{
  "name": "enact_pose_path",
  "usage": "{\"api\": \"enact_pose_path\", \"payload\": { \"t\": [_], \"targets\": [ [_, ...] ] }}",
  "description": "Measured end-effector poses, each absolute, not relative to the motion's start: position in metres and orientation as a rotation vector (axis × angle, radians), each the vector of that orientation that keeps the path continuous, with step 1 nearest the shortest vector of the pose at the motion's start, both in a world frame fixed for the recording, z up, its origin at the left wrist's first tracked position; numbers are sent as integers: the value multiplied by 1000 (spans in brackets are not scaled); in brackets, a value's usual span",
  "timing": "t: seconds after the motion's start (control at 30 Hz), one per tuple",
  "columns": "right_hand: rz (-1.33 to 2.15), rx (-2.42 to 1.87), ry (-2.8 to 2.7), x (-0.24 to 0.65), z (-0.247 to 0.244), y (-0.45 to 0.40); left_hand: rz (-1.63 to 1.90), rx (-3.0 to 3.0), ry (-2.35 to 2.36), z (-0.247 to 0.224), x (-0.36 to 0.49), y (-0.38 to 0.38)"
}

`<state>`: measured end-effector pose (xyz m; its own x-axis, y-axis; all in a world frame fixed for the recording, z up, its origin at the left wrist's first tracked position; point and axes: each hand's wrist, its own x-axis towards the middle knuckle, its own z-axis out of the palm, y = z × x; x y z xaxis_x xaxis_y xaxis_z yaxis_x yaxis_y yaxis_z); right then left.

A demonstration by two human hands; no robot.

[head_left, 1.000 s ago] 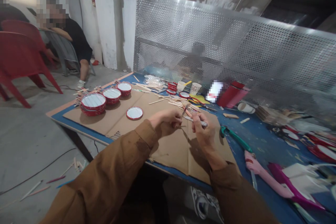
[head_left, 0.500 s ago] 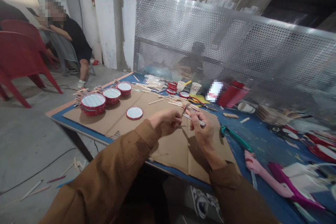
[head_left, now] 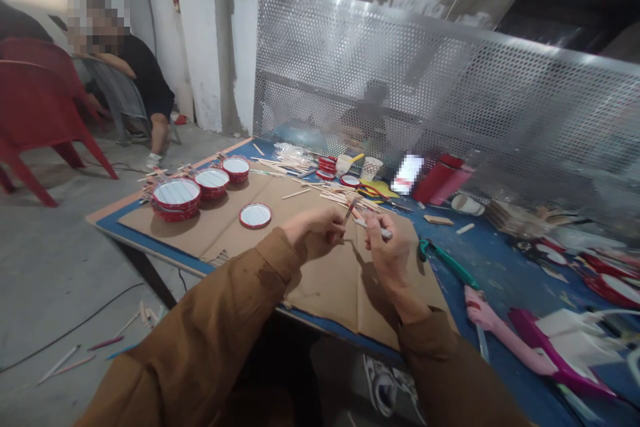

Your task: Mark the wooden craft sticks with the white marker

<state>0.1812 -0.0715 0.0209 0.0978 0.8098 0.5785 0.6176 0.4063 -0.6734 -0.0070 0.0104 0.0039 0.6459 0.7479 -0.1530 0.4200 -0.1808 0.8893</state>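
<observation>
The left hand (head_left: pixel 313 233) and the right hand (head_left: pixel 390 250) have room to move over the brown cardboard (head_left: pixel 320 293) below them. To the left, a flat red lid (head_left: pixel 255 215) is in the way, and red tins (head_left: pixel 176 199) stand past it. Ahead, a heap of thin wooden sticks (head_left: pixel 345 197) blocks the path. To the right, green pliers (head_left: pixel 447 263) lie just past the cardboard, near a pink plastic piece (head_left: pixel 500 337).
</observation>
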Motion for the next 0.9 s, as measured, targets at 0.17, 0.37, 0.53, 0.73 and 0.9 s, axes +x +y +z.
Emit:
{"api": "enact_pose_path", "payload": {
  "t": [0.17, 0.37, 0.53, 0.73, 0.9],
  "targets": [
    [248, -1245, -1606, 179, 23, -75, 416, 1752, 949, -1, -5, 13],
    [286, -1180, -1675, 174, 27, -79, 419, 1785, 917, 1, -6, 10],
    [274, -1171, -1686, 173, 27, -78, 409, 1804, 918, 2, -6, 9],
    [210, -1232, -1635, 174, 27, -80, 412, 1768, 949, 3, -5, 9],
    [253, -1199, -1659, 173, 27, -80, 415, 1790, 916, 10, -8, 4]
  ]
}}
